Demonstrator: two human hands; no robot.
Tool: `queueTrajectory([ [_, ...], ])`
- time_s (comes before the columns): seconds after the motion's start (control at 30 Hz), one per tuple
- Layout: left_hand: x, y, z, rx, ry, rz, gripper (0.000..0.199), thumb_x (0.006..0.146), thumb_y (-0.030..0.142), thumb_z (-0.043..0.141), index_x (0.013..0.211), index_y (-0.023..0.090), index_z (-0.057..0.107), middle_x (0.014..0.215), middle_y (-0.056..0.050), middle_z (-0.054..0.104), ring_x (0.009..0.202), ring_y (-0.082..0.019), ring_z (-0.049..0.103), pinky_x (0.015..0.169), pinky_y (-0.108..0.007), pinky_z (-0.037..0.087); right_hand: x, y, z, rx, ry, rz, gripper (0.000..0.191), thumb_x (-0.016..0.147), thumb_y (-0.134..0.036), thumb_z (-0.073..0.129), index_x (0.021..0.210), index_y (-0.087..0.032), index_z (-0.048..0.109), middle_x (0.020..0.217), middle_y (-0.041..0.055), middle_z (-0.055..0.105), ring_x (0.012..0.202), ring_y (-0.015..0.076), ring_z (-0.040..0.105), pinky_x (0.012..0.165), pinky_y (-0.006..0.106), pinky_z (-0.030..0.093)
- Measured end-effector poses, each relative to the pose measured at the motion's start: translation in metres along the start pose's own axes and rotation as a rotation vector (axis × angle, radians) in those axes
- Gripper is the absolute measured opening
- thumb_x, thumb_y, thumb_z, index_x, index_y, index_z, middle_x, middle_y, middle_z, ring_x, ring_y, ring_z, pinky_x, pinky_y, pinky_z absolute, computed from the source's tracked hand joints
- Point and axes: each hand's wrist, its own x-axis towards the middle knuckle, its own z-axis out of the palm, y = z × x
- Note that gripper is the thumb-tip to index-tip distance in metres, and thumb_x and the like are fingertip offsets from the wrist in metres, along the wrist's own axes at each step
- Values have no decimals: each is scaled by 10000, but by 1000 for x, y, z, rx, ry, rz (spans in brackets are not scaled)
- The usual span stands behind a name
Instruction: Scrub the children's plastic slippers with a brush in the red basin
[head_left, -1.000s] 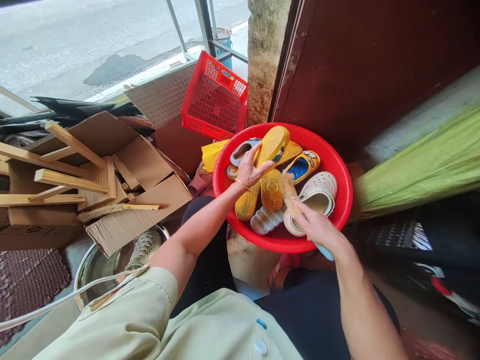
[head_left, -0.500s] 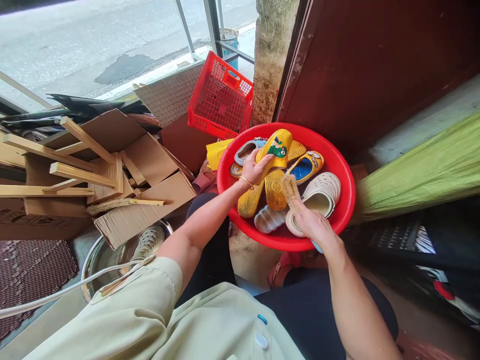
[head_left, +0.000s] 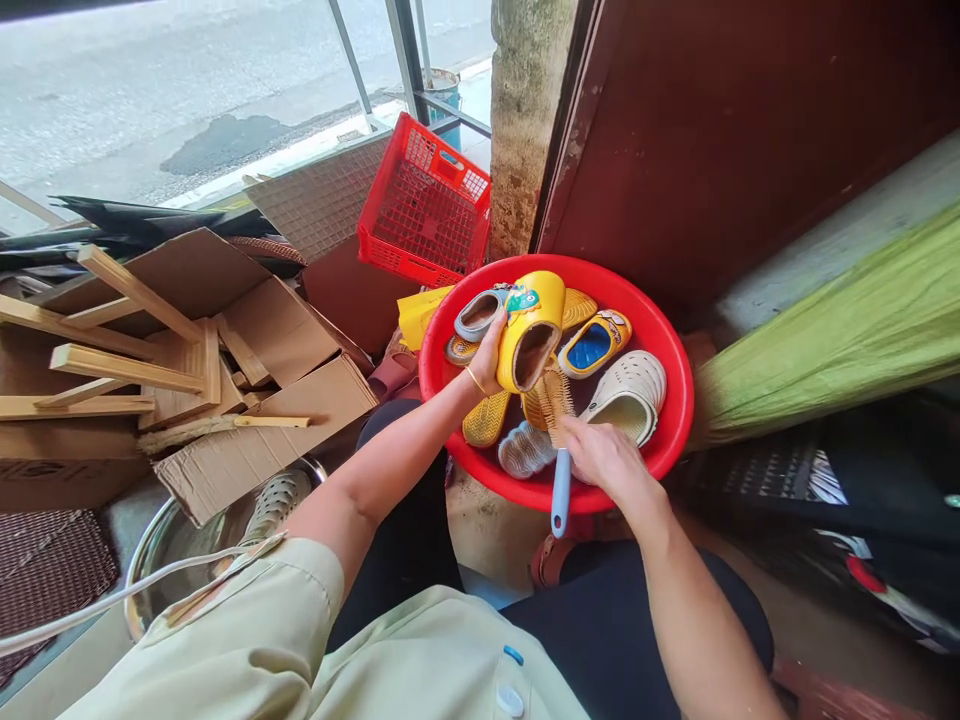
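My left hand [head_left: 491, 355] is closed around a yellow clog [head_left: 541, 310] with a green cartoon figure on it, its opening tilted toward me. In my right hand [head_left: 604, 452] is a scrub brush [head_left: 561, 490] with a pale blue handle and tan bristles, the bristle end just below the clog. Both hands are over a red basin [head_left: 679, 400] that holds several shoes. Among them are a white clog [head_left: 634, 385], a yellow shoe with a blue inside [head_left: 596, 345], a grey-blue clog [head_left: 478, 315] and a clear-soled shoe [head_left: 523, 450].
Behind the basin stand a red plastic crate [head_left: 427, 205] and a worn pillar [head_left: 517, 120]. At left, a cardboard box [head_left: 262, 450] lies beside a wooden stool [head_left: 172, 365]. A metal bowl [head_left: 146, 560] holds a pale clog. Green cloth [head_left: 840, 340] hangs at right.
The yellow clog has turned so that its opening faces me. The brush has swung round, its blue handle now pointing toward me. The view has shifted slightly.
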Motion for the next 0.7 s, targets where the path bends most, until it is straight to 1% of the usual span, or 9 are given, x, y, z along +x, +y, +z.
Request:
queueTrajectory([
  [0.07, -4, -2, 2, -49, -32, -78, 802, 952, 775, 298, 1230, 125, 677, 1056, -177, 775, 1070, -350, 721, 960, -539, 572, 10, -3, -4, 138, 280, -31, 383, 1030, -272, 408, 1260, -219, 709, 943, 115, 763, 891, 270, 732, 805, 363, 541],
  [0.13, -5, -8, 4, -78, -23, -90, 729, 963, 735, 350, 1237, 146, 681, 1058, -149, 783, 1061, -332, 730, 961, -508, 582, 24, -11, -3, 329, 524, -126, 394, 1024, -224, 383, 1258, -187, 699, 1042, 128, 746, 945, 240, 718, 875, 357, 553],
  [0.17, -4, -12, 5, -83, -10, -85, 688, 972, 706, 375, 1239, 150, 682, 1052, -138, 787, 1056, -322, 735, 964, -488, 585, 32, -16, -1, 428, 592, -185, 397, 1016, -204, 376, 1256, -182, 692, 1093, 130, 734, 964, 227, 712, 894, 352, 558],
  [0.2, -3, -17, 6, -79, 4, -78, 653, 980, 677, 398, 1239, 150, 683, 1045, -130, 789, 1051, -313, 738, 967, -468, 587, 41, -22, 2, 511, 622, -234, 396, 1007, -187, 371, 1242, -180, 690, 1124, 131, 723, 977, 220, 705, 904, 350, 562],
  [0.27, -1, -27, 7, -54, 29, -55, 605, 993, 633, 423, 1243, 149, 684, 1039, -122, 791, 1043, -301, 741, 969, -438, 590, 61, -33, 10, 589, 634, -241, 386, 978, -157, 368, 1172, -175, 701, 1112, 133, 712, 990, 227, 688, 915, 364, 560],
  [0.33, 1, -35, 7, -21, 60, -20, 577, 1002, 615, 422, 1248, 165, 685, 1047, -112, 791, 1045, -288, 743, 971, -422, 590, 80, -41, 17, 548, 628, -153, 355, 935, -135, 383, 1063, -167, 714, 1051, 141, 700, 1013, 257, 658, 946, 393, 535],
  [0.4, 3, -39, 5, 0, 96, 5, 575, 998, 637, 414, 1239, 195, 692, 1053, -98, 790, 1044, -274, 744, 966, -417, 593, 95, -44, 22, 461, 586, -80, 329, 900, -123, 405, 1019, -164, 708, 1056, 152, 683, 1059, 279, 624, 993, 409, 499],
  [0.57, 11, -41, -6, -3, 132, -14, 616, 956, 720, 425, 1127, 208, 722, 1008, -111, 785, 1036, -282, 743, 954, -456, 594, 117, -42, 22, 315, 398, -103, 380, 907, -118, 382, 1165, -122, 661, 1190, 190, 652, 1171, 305, 566, 1063, 432, 449],
  [0.7, 13, -46, -8, 100, 210, 48, 558, 937, 697, 508, 1074, 198, 716, 996, -116, 779, 1049, -299, 738, 985, -491, 569, 122, -35, 24, 292, 293, -109, 450, 910, -96, 349, 1273, -62, 611, 1212, 227, 655, 1187, 325, 568, 1049, 455, 462],
])
